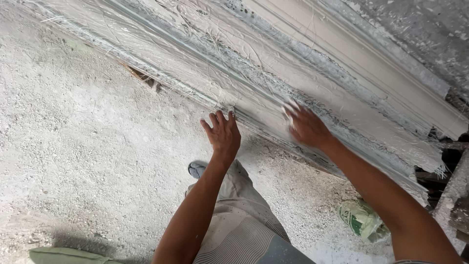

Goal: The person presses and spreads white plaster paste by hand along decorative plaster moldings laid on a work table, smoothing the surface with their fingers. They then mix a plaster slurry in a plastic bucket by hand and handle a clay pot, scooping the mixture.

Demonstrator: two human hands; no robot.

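We see 1 package: a crumpled plastic bag (pixel 362 220), pale with green print, lying on the dusty white floor (pixel 73 146) at lower right, just beside our right forearm. Its shape is a squashed, rumpled lump. We find 0 labels, signs or screens elsewhere.

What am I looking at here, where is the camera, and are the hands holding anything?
One picture, from a camera worn on a person's head, looking down at their own bare arms. The left hand rests open-fingered on the edge of a long white plaster moulding laced with pale fibres, lying on a long bench. The right hand, blurred, lies on the same wet surface; whether it grips anything is unclear. Below are a dusty grey floor, striped beige trousers and a crumpled green-and-white bag.
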